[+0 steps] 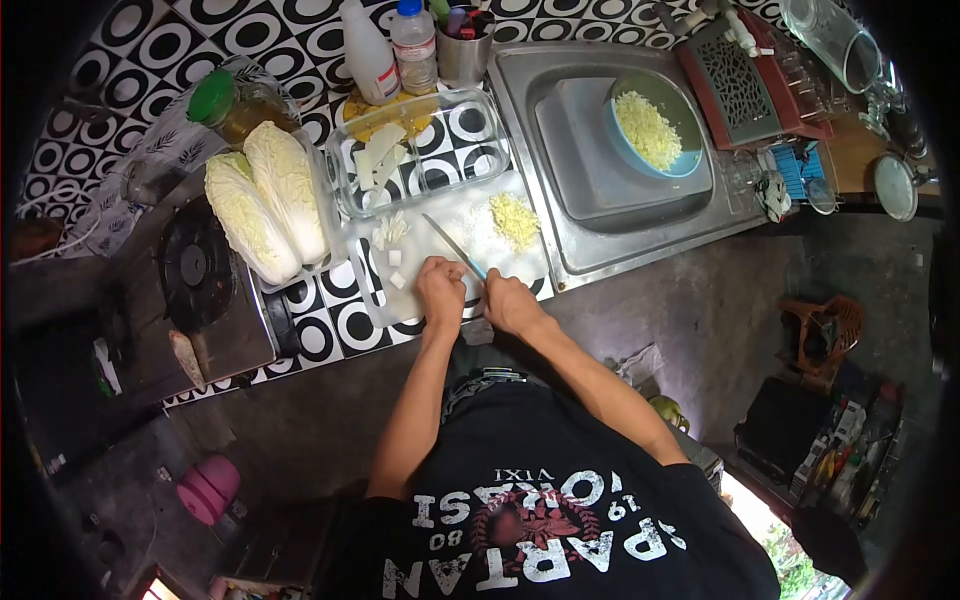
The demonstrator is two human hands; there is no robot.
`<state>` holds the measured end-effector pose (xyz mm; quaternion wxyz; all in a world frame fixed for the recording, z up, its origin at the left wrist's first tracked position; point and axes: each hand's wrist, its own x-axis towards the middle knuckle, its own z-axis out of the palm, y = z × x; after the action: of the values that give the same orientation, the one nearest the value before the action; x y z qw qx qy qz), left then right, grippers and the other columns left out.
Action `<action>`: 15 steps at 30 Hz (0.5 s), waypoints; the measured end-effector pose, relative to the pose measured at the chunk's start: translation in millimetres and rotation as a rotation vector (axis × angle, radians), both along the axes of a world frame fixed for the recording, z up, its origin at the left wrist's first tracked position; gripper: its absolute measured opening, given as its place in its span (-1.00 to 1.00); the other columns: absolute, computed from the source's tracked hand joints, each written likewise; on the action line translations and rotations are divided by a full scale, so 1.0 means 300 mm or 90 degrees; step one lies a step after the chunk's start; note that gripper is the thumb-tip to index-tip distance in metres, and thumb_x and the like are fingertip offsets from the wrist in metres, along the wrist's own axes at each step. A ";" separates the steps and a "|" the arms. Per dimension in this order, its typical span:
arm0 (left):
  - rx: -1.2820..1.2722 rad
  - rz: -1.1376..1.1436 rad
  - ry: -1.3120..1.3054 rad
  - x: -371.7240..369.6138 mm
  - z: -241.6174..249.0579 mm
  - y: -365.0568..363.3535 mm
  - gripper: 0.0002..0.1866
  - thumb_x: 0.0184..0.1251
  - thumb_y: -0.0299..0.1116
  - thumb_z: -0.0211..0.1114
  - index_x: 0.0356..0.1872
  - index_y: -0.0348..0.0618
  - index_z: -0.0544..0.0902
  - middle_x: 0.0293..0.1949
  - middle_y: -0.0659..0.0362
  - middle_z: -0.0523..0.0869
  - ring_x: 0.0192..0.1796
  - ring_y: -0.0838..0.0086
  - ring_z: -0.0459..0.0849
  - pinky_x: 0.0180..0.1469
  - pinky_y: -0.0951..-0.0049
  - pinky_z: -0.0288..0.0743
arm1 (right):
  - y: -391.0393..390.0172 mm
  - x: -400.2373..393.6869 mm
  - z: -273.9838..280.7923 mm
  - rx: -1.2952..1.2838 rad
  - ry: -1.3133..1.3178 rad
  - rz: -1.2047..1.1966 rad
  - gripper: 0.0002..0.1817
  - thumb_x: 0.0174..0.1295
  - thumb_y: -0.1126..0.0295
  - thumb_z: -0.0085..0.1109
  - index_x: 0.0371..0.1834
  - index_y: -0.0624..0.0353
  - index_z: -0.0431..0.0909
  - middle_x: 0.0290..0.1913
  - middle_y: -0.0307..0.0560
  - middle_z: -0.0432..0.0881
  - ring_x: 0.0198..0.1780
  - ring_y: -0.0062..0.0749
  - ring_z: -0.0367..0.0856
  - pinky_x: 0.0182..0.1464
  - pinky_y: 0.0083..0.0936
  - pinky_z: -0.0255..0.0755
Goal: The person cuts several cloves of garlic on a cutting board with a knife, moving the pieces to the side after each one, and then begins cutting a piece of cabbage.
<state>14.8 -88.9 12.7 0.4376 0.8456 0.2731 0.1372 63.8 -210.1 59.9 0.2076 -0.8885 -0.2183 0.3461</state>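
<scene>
My right hand (pixel 511 302) is wrapped round the handle of a kitchen knife (pixel 444 235), whose blade points up and left over a whitish cutting board (pixel 425 268). Close beside it, my left hand (pixel 441 286) has curled fingers near the knife; whatever they hold is hidden. White block-like pieces (pixel 396 258) lie on the board left of the blade, below some thin pale shreds (pixel 389 230). A heap of finely chopped yellowish bits (pixel 515 221) sits on the board's right side. Behind the board, a clear rectangular container (pixel 486 177) holds pale flat slices (pixel 377 160).
To the left, two napa cabbages (pixel 272 205) rest in a clear tray beside a stove (pixel 195 260). At right, a bowl (pixel 613 130) of chopped pale vegetable stands on a grey block in the steel sink (pixel 570 262). Bottles (pixel 414 50) stand at the back.
</scene>
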 end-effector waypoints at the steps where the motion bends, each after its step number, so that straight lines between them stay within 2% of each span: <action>1: -0.023 0.008 -0.001 0.000 0.002 -0.002 -0.91 -0.05 -0.65 0.27 -0.47 -0.33 0.70 -0.41 -0.03 0.61 -0.39 0.19 0.61 -0.31 0.32 0.46 | -0.001 -0.004 0.004 -0.003 -0.002 0.004 -0.77 0.24 0.37 -0.01 -0.24 0.37 0.33 -0.40 0.43 0.57 -0.26 0.34 0.57 -0.17 0.04 0.45; 4: -0.052 0.013 -0.015 -0.001 -0.003 -0.001 -0.89 -0.04 -0.67 0.25 -0.46 -0.34 0.70 -0.42 -0.02 0.62 -0.39 0.20 0.62 -0.31 0.34 0.46 | 0.004 -0.021 0.009 -0.030 0.023 -0.016 -0.72 0.19 0.35 0.08 -0.22 0.38 0.34 -0.37 0.42 0.59 -0.22 0.29 0.60 -0.14 -0.01 0.48; 6: -0.060 0.008 -0.026 -0.004 -0.014 0.000 -0.88 -0.03 -0.66 0.27 -0.44 -0.32 0.71 -0.41 -0.01 0.64 -0.42 0.22 0.63 -0.33 0.37 0.47 | 0.003 -0.034 0.007 -0.010 0.009 -0.034 -0.73 0.29 0.31 -0.06 -0.23 0.38 0.33 -0.40 0.46 0.57 -0.25 0.35 0.58 -0.16 0.04 0.45; 15: -0.080 -0.001 -0.036 0.004 -0.020 0.017 -0.92 -0.03 -0.63 0.31 -0.45 -0.34 0.70 -0.44 -0.02 0.67 -0.44 0.25 0.66 -0.35 0.39 0.49 | -0.018 -0.021 -0.047 0.036 0.011 -0.025 -0.71 0.33 0.29 -0.11 -0.25 0.39 0.32 -0.45 0.47 0.55 -0.31 0.39 0.55 -0.19 0.07 0.43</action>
<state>16.0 -83.9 6.8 0.4977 0.8124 0.2679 0.1435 57.4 -215.5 45.9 0.2410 -0.8835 -0.2089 0.3432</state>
